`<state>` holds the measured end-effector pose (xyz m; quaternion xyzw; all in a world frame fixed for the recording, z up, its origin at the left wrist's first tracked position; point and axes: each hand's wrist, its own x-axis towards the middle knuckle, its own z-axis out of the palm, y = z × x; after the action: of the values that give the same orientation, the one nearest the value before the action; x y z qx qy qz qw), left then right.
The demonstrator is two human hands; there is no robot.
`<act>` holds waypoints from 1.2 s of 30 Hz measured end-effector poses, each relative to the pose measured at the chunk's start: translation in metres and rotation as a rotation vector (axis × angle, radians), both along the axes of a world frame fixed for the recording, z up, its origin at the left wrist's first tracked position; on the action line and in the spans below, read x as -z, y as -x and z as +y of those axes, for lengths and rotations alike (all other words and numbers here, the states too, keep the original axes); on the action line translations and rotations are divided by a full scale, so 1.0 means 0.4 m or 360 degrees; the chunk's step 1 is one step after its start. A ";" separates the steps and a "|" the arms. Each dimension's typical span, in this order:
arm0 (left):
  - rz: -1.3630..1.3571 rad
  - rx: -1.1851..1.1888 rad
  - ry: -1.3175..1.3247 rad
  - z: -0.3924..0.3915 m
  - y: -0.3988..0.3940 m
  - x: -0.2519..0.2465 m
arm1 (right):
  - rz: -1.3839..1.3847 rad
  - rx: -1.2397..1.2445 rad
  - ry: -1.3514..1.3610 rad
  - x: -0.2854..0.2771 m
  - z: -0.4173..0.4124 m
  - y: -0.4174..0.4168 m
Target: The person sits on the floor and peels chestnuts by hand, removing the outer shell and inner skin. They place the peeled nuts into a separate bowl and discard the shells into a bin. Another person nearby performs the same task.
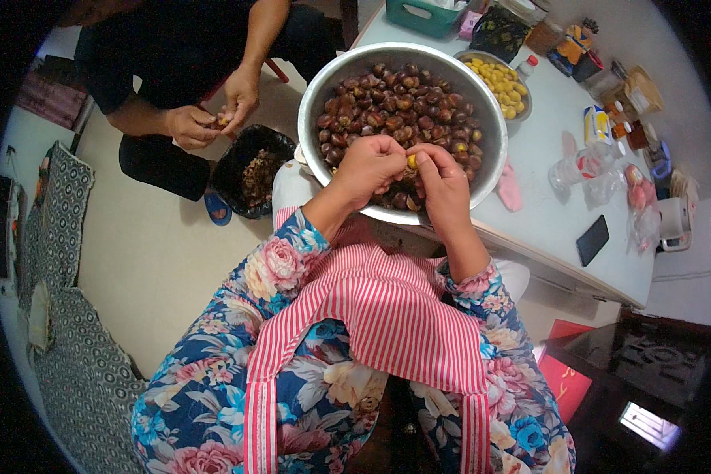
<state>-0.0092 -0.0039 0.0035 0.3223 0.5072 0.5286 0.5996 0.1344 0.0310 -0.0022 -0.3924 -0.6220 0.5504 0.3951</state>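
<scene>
A wide metal basin holds many brown chestnuts, with bits of shell near its lower edge. Over that near part, my right hand pinches a partly peeled chestnut, its yellow flesh showing. My left hand is close against the same nut, fingers curled with thumb and forefinger together; whether it grips the nut or a piece of shell is hidden. Behind the basin, to the right, a smaller metal bowl contains yellow peeled chestnuts.
Across from me at the left, a person's hands hold a small yellowish piece. A black-lined bin with shell scraps stands on the floor. The white table bears a phone, plastic bottle, pink cloth, green basket and jars.
</scene>
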 end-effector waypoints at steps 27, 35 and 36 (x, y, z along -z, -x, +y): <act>-0.0805 0.0060 -0.0064 0.003 0.023 -0.012 | 0.1339 -0.0154 0.1101 -0.003 0.039 -0.043; -0.0393 -0.0007 -0.0118 0.005 0.003 0.003 | 0.1373 -0.0269 0.1215 -0.006 0.047 -0.052; -0.0363 -0.0001 -0.0148 0.003 0.000 0.004 | 0.1372 -0.0276 0.1201 -0.007 0.046 -0.052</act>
<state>-0.0092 -0.0028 0.0020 0.2874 0.4108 0.5849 0.6376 0.1553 0.0492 0.0007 -0.1941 -0.1955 0.8747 0.3989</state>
